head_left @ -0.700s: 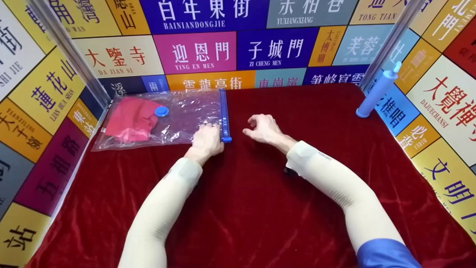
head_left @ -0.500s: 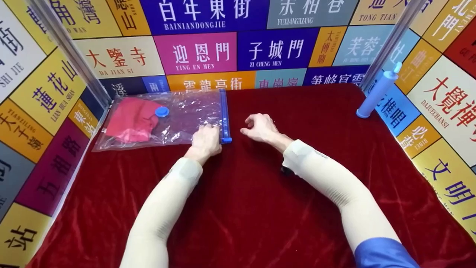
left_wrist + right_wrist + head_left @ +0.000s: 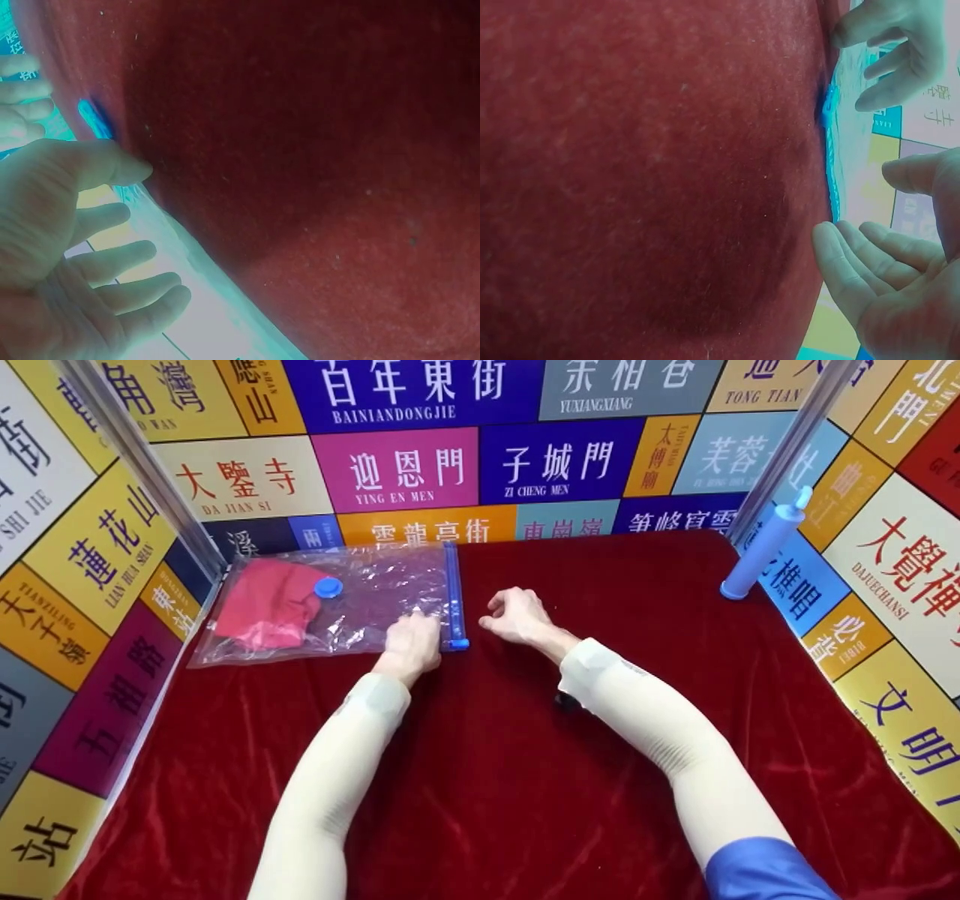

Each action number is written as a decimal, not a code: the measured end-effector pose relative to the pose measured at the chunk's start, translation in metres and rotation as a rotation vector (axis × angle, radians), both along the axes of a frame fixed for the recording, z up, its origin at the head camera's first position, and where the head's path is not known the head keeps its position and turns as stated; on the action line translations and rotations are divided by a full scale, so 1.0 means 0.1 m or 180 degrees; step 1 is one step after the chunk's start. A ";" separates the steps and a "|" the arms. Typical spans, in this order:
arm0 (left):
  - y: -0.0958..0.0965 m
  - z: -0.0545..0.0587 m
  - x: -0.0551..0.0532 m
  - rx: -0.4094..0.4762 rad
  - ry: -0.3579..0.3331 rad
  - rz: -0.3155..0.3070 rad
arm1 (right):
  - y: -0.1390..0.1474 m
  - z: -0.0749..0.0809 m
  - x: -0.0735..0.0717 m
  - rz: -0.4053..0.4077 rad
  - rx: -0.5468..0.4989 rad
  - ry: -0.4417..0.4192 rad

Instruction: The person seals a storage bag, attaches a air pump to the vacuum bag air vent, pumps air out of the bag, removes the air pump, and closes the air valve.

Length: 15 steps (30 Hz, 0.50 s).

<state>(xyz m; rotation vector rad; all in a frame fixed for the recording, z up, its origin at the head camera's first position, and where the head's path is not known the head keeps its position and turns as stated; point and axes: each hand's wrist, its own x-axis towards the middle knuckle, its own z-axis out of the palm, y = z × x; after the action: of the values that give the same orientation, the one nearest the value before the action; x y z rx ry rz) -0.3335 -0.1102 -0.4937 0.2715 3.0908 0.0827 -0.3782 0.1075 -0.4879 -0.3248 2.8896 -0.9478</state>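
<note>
A clear vacuum storage bag (image 3: 375, 574) lies flat at the back left of the table, with a folded red cloth (image 3: 262, 598) inside and a round blue valve (image 3: 328, 587) on top. Along its right end runs a blue zip seal (image 3: 453, 585), with a blue slider (image 3: 458, 645) at the near corner. My left hand (image 3: 412, 643) hovers at the bag's near edge, left of the slider; its fingers are spread and hold nothing in the left wrist view. Right of the seal, my right hand (image 3: 519, 616) is loosely bent, thumb apart from the fingers, and holds nothing.
A light blue hand pump (image 3: 763, 553) stands upright at the back right of the table. Dark red velvet cloth (image 3: 525, 780) covers the tabletop. Printed sign panels (image 3: 405, 469) and metal posts (image 3: 799, 442) enclose the back and sides.
My right hand has moved left, closer to the bag's zip seal. My left hand has shifted slightly left, away from the slider. The bag has stayed in place.
</note>
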 end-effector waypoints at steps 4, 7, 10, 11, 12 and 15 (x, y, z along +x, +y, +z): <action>0.02 -0.02 -0.01 -0.0007 0.0033 -0.0021 | -0.04 0.00 -0.03 -0.0054 -0.0058 -0.0015; 0.04 -0.03 -0.01 0.0007 0.0063 -0.0027 | -0.07 -0.01 -0.05 -0.0099 -0.0139 -0.0054; 0.06 -0.05 -0.01 0.0029 0.0085 -0.0031 | -0.10 -0.03 -0.08 -0.0173 -0.0359 -0.0221; 0.06 -0.06 -0.01 0.0034 0.0084 -0.0030 | -0.11 -0.04 -0.08 -0.0206 -0.0451 -0.0303; 0.06 -0.06 -0.01 0.0041 0.0083 -0.0025 | -0.12 -0.04 -0.09 -0.0239 -0.0552 -0.0392; 0.06 -0.09 0.00 0.0089 0.0089 -0.0003 | -0.16 -0.07 -0.11 -0.0334 -0.0779 -0.0625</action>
<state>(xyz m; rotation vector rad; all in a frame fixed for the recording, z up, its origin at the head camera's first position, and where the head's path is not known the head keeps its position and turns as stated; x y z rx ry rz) -0.3335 -0.1040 -0.5024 0.2775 3.1194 0.1230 -0.3890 0.0914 -0.4946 -0.0888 2.6387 -1.2769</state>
